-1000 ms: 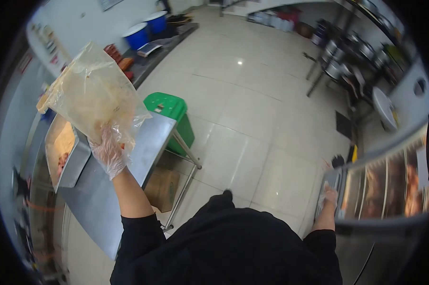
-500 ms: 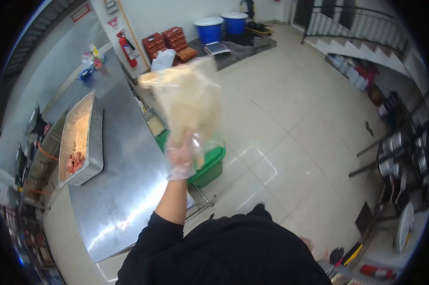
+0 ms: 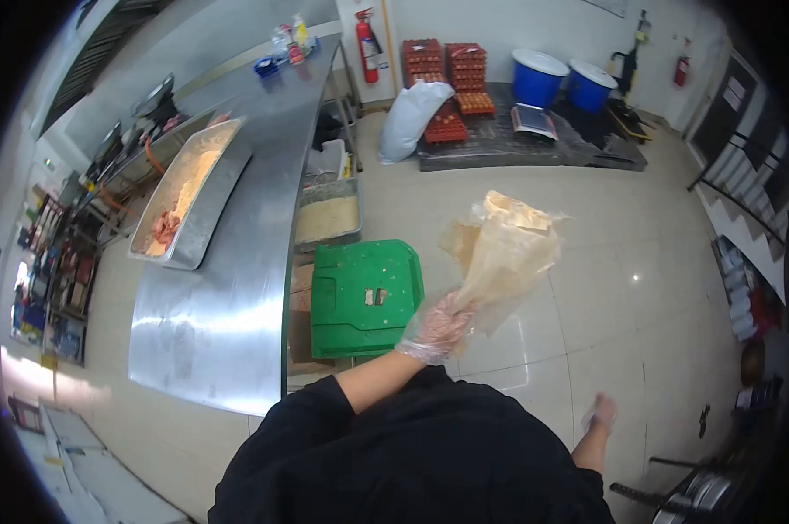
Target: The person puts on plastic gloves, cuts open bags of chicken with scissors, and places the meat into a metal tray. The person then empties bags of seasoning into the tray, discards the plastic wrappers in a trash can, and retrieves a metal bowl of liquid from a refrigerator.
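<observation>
My left hand (image 3: 442, 327), in a clear plastic glove, is closed round the gathered lower end of a translucent plastic bag (image 3: 510, 253) with pale yellowish smears. The bag stands up from my fist over the tiled floor, right of a green lidded bin (image 3: 366, 297). My right hand (image 3: 601, 412), also gloved, hangs low at the right, near nothing; it is small and blurred, so its fingers cannot be made out. A metal tray (image 3: 211, 210) of pale breading and raw meat (image 3: 165, 229) rests on the steel table (image 3: 237, 297) at the left.
Under the table's right edge sits a tub of pale powder (image 3: 327, 218). Egg trays (image 3: 469, 74), a white sack (image 3: 414, 118) and blue buckets (image 3: 537, 80) are by the back wall. Metal racks (image 3: 700, 498) stand at the lower right, stairs (image 3: 744, 214) at the far right.
The view has swung right, from the food display to the back wall. My left hand has carried the bag away from the table, past the bin. My right hand has left the display's edge.
</observation>
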The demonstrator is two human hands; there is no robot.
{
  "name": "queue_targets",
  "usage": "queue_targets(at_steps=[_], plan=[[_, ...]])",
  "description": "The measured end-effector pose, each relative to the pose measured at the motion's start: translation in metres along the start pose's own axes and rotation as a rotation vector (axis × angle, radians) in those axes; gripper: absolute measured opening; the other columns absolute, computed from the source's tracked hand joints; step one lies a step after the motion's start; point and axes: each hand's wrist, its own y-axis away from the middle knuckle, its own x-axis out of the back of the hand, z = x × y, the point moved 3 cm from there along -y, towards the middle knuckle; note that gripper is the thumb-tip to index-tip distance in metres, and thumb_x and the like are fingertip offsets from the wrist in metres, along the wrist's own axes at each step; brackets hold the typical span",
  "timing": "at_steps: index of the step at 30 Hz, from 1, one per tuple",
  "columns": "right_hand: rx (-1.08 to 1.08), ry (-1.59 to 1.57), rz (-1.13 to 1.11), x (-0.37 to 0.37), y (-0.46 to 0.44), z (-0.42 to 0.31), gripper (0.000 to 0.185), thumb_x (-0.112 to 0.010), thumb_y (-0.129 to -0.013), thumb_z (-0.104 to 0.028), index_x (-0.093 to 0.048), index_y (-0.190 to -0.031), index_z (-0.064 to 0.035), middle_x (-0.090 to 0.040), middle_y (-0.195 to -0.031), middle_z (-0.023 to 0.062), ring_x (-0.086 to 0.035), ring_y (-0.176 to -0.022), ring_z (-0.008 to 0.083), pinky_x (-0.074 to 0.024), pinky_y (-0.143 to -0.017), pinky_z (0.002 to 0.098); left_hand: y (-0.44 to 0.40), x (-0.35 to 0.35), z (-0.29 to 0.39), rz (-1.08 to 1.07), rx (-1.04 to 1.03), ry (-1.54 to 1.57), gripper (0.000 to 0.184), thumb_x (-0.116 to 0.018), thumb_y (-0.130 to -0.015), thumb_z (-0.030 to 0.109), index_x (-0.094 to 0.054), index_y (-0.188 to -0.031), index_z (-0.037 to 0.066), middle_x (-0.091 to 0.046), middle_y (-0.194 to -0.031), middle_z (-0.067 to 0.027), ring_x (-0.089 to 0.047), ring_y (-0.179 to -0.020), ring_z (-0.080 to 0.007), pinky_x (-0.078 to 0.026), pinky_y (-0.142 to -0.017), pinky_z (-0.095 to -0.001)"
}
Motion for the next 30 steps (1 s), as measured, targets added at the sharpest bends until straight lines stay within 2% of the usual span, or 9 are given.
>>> queue_targets(at_steps=[1,3,6,11,13,16,22,25,30], plan=[[0.474,0.35,0.09,-0.011,-0.04,-0.028,0.034,-0.049,-0.08,-0.032,-0.059,-0.093,-0.0018,-0.057,-0.093,0.0148,-0.053,-0.091,0.0271,-0.0412,-0.076,0.0404,0.001,-0.004,-0.016,0.008,-0.023,-0.038,0.029,-0.055,-0.084,0.019,-0.05,-0.107,0.003,-0.056,-0.096,-0.0052,-0.05,-0.085,-0.0121,-0.041,-0.075,-0.0266],[0.166,-0.448,-0.189,0.048,0.0,-0.149,0.027,-0.048,-0.081,-0.029,-0.057,-0.081,-0.0037,-0.057,-0.081,0.0154,-0.054,-0.072,0.0285,-0.0418,-0.065,0.0419,-0.007,-0.012,-0.013,0.068,-0.004,-0.048,0.028,-0.055,-0.084,0.018,-0.049,-0.107,0.003,-0.056,-0.094,-0.0052,-0.05,-0.084,-0.0141,-0.042,-0.074,-0.0269],[0.136,-0.476,-0.299,0.022,-0.002,-0.184,0.018,-0.05,-0.078,-0.023,-0.057,-0.076,-0.0065,-0.057,-0.079,0.0128,-0.055,-0.073,0.0258,-0.0423,-0.065,0.0403,-0.029,-0.027,-0.035,0.193,-0.406,-0.523,0.028,-0.054,-0.084,0.017,-0.048,-0.109,0.004,-0.056,-0.093,-0.0056,-0.051,-0.083,-0.0177,-0.042,-0.074,-0.028],[0.648,0.257,-0.324,-0.125,-0.049,-0.02,0.043,-0.048,-0.078,-0.037,-0.057,-0.099,0.0,-0.06,-0.088,0.018,-0.055,-0.086,0.0361,-0.0413,-0.077,0.0429,-0.054,-0.04,-0.062,0.072,0.012,-0.225,0.029,-0.051,-0.085,0.024,-0.05,-0.109,0.009,-0.057,-0.091,-0.0084,-0.053,-0.081,-0.0227,-0.042,-0.072,-0.0314],[0.017,0.427,-0.648,-0.07,0.02,-0.054,0.043,-0.051,-0.078,-0.037,-0.058,-0.099,-0.0001,-0.06,-0.089,0.0157,-0.056,-0.086,0.0296,-0.0421,-0.076,0.0391,-0.057,-0.044,-0.065,0.076,0.052,-0.319,0.031,-0.05,-0.085,0.03,-0.051,-0.108,0.01,-0.057,-0.09,-0.0099,-0.054,-0.079,-0.0232,-0.043,-0.071,-0.0326],[0.311,-0.306,-0.791,-0.036,0.047,-0.012,0.04,-0.053,-0.077,-0.035,-0.06,-0.095,-0.0006,-0.06,-0.086,0.0129,-0.056,-0.08,0.024,-0.0427,-0.072,0.035,-0.057,-0.046,-0.083,0.119,0.023,-0.299,0.03,-0.051,-0.079,0.021,-0.051,-0.108,0.011,-0.057,-0.088,-0.0149,-0.055,-0.078,-0.0325,-0.044,-0.067,-0.0406],[-0.381,-0.015,-0.475,0.0,0.04,-0.056,0.043,-0.055,-0.077,-0.04,-0.061,-0.093,-0.0004,-0.06,-0.084,0.0128,-0.056,-0.076,0.0239,-0.0424,-0.069,0.0342,-0.069,-0.028,-0.101,-0.023,0.045,-0.78,0.019,-0.043,-0.078,0.011,-0.057,-0.091,0.008,-0.06,-0.08,-0.0151,-0.058,-0.072,-0.0339,-0.046,-0.064,-0.0415],[-0.21,0.077,-0.506,-0.015,0.027,-0.045,0.045,-0.053,-0.078,-0.041,-0.061,-0.094,0.0,-0.06,-0.087,0.0145,-0.057,-0.079,0.0262,-0.0419,-0.07,0.0371,-0.073,0.01,-0.141,0.096,0.233,-1.082,0.018,-0.042,-0.08,0.013,-0.056,-0.088,0.007,-0.06,-0.078,-0.0156,-0.06,-0.07,-0.0321,-0.048,-0.061,-0.0425],[-0.435,0.271,-0.557,-0.037,0.017,-0.021,0.045,-0.051,-0.078,-0.043,-0.061,-0.09,-0.0004,-0.061,-0.087,0.0149,-0.058,-0.082,0.0286,-0.0414,-0.07,0.0398,-0.037,0.101,-0.174,0.492,0.693,-1.056,0.025,-0.048,-0.076,0.019,-0.06,-0.096,0.008,-0.06,-0.09,-0.0172,-0.06,-0.081,-0.0323,-0.048,-0.068,-0.0423]])
